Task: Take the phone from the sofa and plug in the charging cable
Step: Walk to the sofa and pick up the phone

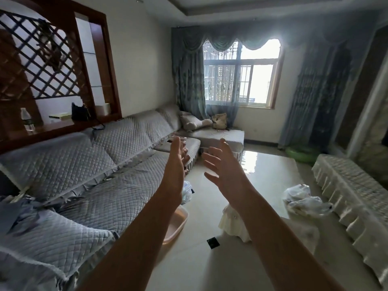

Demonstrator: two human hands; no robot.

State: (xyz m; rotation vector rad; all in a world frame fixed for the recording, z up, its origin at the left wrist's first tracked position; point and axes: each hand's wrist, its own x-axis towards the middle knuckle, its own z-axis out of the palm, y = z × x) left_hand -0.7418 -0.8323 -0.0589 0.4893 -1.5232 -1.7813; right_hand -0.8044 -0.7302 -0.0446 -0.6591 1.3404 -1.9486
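A long grey quilted sofa (100,164) runs along the left wall. On its far seat lies a small dark flat object (169,141), possibly the phone, partly hidden behind my left hand. A black cable (97,128) hangs from the wooden shelf onto the sofa back. My left hand (177,156) and my right hand (222,162) are both raised in front of me over the floor, palms facing each other, fingers apart, holding nothing.
A pink basin (176,223) and a plastic bag (186,192) sit on the floor by the sofa. A low cloth-covered table (354,202) stands at right, with plastic bags (302,198) beside it. A plush toy (195,121) and a bag (219,120) rest on the corner seat.
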